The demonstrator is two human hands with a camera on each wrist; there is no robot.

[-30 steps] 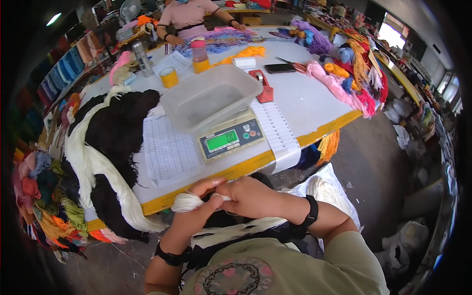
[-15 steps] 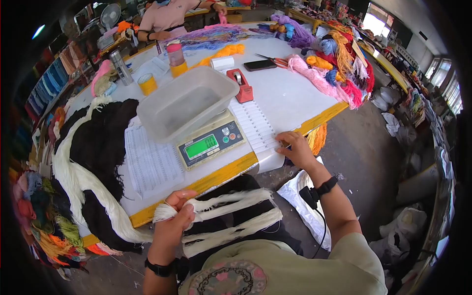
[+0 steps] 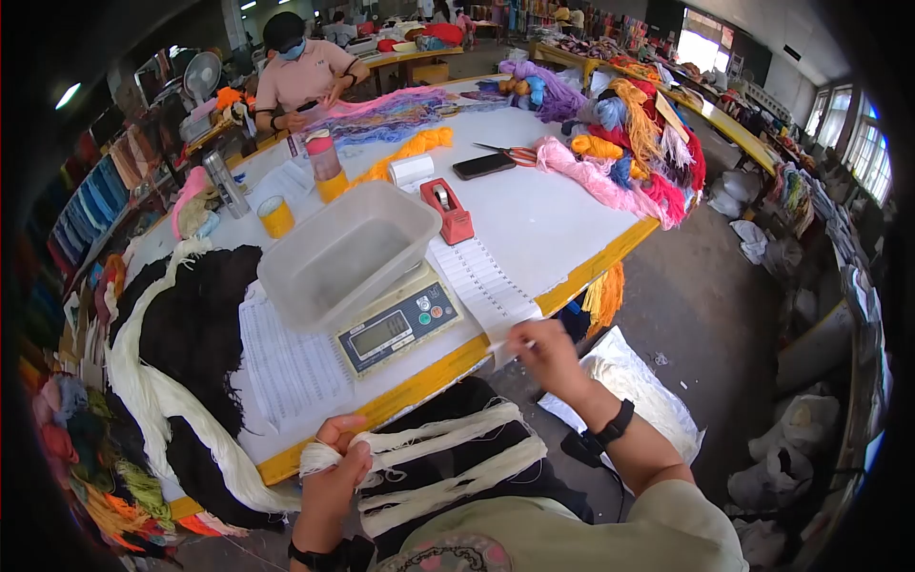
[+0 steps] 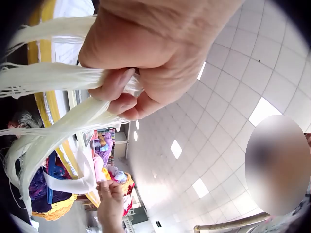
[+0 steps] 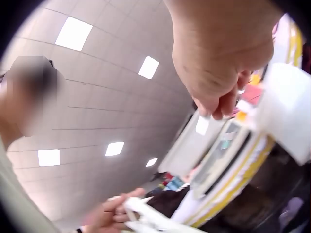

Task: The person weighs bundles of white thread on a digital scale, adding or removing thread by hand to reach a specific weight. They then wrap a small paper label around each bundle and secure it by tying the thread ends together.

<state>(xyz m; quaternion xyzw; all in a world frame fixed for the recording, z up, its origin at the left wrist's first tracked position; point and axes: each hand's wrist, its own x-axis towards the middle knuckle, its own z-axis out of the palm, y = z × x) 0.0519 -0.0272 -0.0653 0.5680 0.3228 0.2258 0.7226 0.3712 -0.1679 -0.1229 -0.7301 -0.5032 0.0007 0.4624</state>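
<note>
Right hand (image 3: 553, 358) blurred, lower centre, pinching small white slip (image 5: 202, 125) beside paper strip (image 3: 482, 286). Left hand (image 3: 334, 477) grips white yarn (image 3: 443, 436), bundle partly hidden, strands loose, stringy.

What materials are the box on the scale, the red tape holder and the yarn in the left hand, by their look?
Box: probably matte plastic; its grey walls look cloudy, the rim smooth. Tape holder: likely hard plastic, from its smooth, even red body; painted metal is possible. Yarn in the left hand: soft fibre, slightly glossy, in fine loose strands; cotton or synthetic, unclear.
</note>
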